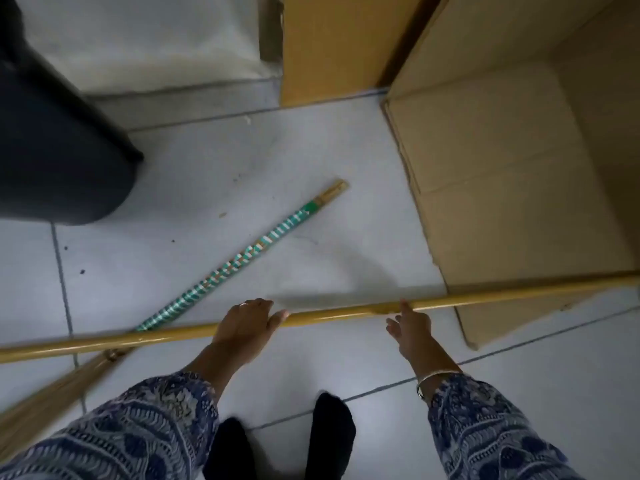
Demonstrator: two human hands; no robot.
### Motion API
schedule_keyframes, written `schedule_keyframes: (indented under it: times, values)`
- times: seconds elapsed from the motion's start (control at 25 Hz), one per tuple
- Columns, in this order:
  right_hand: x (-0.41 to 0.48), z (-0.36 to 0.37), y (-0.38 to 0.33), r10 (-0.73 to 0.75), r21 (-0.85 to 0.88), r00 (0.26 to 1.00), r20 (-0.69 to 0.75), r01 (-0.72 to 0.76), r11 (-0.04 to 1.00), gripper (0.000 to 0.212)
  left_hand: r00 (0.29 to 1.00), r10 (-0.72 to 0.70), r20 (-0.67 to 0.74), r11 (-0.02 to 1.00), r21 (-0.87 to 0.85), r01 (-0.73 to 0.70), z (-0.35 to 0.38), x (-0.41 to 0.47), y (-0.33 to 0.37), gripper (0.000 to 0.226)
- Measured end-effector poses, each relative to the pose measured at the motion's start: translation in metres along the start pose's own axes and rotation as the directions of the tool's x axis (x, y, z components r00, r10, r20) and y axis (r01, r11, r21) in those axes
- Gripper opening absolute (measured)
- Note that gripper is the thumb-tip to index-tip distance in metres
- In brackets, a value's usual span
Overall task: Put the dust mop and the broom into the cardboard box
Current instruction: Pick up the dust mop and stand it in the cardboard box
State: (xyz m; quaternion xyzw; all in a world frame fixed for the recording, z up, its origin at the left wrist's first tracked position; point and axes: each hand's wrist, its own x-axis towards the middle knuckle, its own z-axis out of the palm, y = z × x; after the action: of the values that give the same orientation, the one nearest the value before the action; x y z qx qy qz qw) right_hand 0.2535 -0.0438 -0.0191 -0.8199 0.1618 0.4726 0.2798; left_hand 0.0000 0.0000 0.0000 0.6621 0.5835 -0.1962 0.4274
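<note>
A long yellow wooden pole [346, 311], apparently the dust mop's handle, runs level across the view above the floor; its head is out of view. My left hand [246, 323] is wrapped around it near the middle. My right hand [412, 329] has its fingers apart, with only the index fingertip touching the pole. The pole's right end reaches over the near corner of the open cardboard box [485, 150] on the right. The broom [242, 258], with a green-and-white wrapped handle, lies slanted on the tiles under the pole, its straw bristles [52, 393] at the lower left.
A black bin [52, 133] stands at the left. A flat cardboard sheet [329, 46] leans at the back beside a white wall [156, 39]. My feet in black socks [329, 431] stand on the grey tiled floor [207, 168], with small specks of dirt on it.
</note>
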Motion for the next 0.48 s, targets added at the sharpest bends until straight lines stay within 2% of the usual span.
schedule_keyframes:
  times: [0.16, 0.28, 0.48]
  values:
    - [0.026, 0.003, -0.001, 0.030, 0.200, 1.000, 0.009, -0.031, 0.979, 0.023, 0.996, -0.038, 0.085, 0.998, -0.042, 0.042, 0.017, 0.022, -0.024, 0.039]
    - [0.021, 0.003, -0.002, 0.061, 0.203, 0.997, 0.052, -0.070, 0.977, 0.011, 0.998, -0.011, 0.065, 0.999, -0.044, 0.014, 0.024, 0.024, -0.034, 0.037]
    - [-0.004, -0.006, -0.015, 0.058, 0.205, 0.997, 0.059, -0.069, 0.976, 0.012, 0.999, 0.026, -0.029, 1.000, 0.001, -0.026, 0.012, 0.007, -0.030, 0.034]
